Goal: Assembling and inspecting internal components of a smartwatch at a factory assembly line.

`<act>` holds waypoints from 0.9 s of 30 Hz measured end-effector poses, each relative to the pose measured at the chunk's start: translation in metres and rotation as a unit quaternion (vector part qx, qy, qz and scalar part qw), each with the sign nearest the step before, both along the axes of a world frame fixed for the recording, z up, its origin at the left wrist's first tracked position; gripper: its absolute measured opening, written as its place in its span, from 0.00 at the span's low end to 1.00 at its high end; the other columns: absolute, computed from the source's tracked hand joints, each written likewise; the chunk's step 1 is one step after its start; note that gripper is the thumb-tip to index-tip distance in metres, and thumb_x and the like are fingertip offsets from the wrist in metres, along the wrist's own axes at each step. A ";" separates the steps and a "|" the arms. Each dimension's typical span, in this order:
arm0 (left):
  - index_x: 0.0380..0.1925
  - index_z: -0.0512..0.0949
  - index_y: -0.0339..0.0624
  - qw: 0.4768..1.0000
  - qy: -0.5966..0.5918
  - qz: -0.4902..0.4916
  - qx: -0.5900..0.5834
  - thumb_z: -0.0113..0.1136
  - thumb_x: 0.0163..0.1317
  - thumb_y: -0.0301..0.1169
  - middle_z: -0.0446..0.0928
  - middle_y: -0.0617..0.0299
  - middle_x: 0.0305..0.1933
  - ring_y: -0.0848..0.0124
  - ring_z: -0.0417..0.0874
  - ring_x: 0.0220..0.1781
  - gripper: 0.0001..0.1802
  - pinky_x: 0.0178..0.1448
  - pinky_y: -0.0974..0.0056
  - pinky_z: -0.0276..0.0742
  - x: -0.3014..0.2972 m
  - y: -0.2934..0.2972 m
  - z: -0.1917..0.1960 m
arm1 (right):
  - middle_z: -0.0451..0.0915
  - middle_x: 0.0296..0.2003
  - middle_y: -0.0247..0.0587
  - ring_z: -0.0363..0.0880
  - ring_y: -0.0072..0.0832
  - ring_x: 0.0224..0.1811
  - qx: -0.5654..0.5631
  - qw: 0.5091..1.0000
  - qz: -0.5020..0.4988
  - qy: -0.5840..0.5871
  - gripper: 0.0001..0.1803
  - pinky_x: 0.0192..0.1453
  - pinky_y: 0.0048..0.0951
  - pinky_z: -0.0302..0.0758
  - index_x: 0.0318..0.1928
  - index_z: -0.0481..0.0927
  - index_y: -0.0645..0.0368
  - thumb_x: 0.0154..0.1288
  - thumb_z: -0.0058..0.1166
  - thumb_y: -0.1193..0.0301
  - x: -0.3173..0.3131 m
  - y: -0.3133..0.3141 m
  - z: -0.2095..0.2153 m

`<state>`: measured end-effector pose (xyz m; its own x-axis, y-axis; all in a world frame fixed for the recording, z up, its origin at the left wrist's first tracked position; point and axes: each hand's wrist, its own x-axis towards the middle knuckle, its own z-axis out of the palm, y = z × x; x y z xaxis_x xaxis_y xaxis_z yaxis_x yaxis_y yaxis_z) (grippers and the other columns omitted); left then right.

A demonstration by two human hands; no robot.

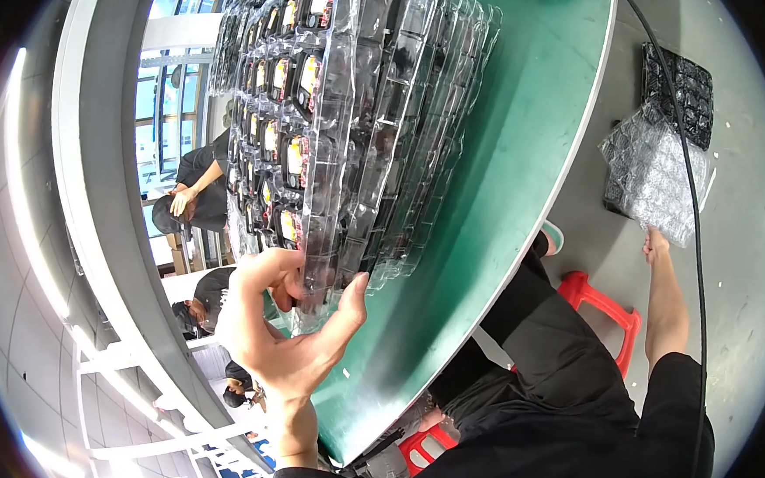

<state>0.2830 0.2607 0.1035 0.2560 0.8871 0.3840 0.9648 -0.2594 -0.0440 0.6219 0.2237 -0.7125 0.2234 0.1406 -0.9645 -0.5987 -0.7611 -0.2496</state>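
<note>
A tall stack of clear plastic blister trays stands on the green table, with small black parts in the pockets of its top tray. My left hand is at the stack's near corner, fingers curled at one side of the edge and thumb against the other. Off the table to the right, my right arm reaches down toward the floor. There my right hand is closed on the edge of a clear plastic tray. Its fingertips are small and partly hidden. Beneath that tray lies a black pocketed tray.
The green table top ends in a pale curved edge beside me. A black cable hangs across the right side. Red stools stand by my legs. Several people in dark clothes, one person among them, are beyond the table.
</note>
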 end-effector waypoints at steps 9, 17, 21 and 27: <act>0.48 0.79 0.43 0.998 0.038 0.059 -0.007 0.91 0.50 0.28 0.66 0.71 0.31 0.79 0.62 0.30 0.30 0.33 0.71 0.61 0.019 0.003 0.000 | 0.86 0.34 0.42 0.80 0.31 0.27 -0.002 0.984 0.105 -0.146 0.20 0.28 0.38 0.75 0.45 0.88 0.62 0.74 0.68 0.54 0.009 -0.025 0.010; 0.47 0.80 0.41 0.999 -0.007 0.031 0.003 0.87 0.52 0.26 0.70 0.71 0.31 0.81 0.65 0.30 0.26 0.33 0.74 0.63 0.009 0.008 0.001 | 0.89 0.57 0.68 0.90 0.58 0.61 -0.012 0.946 0.218 -0.242 0.30 0.66 0.50 0.83 0.59 0.88 0.69 0.74 0.59 0.53 0.003 -0.044 0.014; 0.47 0.80 0.41 0.999 0.000 0.035 0.002 0.87 0.53 0.27 0.70 0.71 0.31 0.82 0.66 0.30 0.25 0.34 0.74 0.63 0.006 0.011 -0.001 | 0.90 0.38 0.51 0.88 0.36 0.35 0.057 0.903 0.218 -0.365 0.22 0.39 0.44 0.82 0.46 0.89 0.66 0.74 0.57 0.57 0.014 -0.048 0.025; 0.46 0.80 0.42 0.999 0.029 0.034 0.000 0.86 0.54 0.28 0.67 0.72 0.29 0.81 0.64 0.29 0.24 0.33 0.72 0.64 0.006 0.009 0.008 | 0.90 0.39 0.46 0.88 0.38 0.47 0.114 0.930 0.210 -0.280 0.25 0.59 0.44 0.81 0.55 0.89 0.67 0.77 0.58 0.55 0.009 -0.049 0.089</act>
